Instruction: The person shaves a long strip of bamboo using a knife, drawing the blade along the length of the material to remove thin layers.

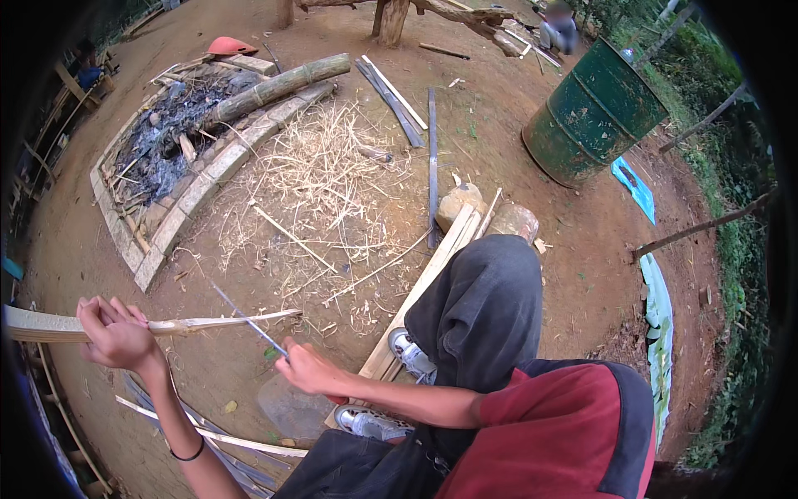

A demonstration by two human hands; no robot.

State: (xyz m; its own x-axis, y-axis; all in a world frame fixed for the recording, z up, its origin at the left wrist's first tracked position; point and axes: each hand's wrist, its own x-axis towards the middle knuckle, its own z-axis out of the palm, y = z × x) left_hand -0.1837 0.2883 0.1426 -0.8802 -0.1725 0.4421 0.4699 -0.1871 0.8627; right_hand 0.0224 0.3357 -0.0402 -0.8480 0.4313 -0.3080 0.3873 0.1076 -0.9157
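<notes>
My left hand (116, 333), with a black band on its wrist, is closed around a pale wooden strip (208, 324) at the far left. The strip is broad on the left of the hand and tapers to a thin point on the right. In my right hand (307, 367) is a knife (249, 323), its handle hidden by the fingers. The narrow blade points up and left and crosses the strip's thin part; whether it touches cannot be made out. Curly pale shavings (320, 170) lie heaped on the dirt ahead.
A stone-edged fire pit (166, 249) with ash and a thick bamboo log (283, 87) lies far left. Long planks (440, 258) run beside my knee, against stones (460, 204). A green metal drum (594, 112) stands at the right. More strips (208, 434) lie by my feet.
</notes>
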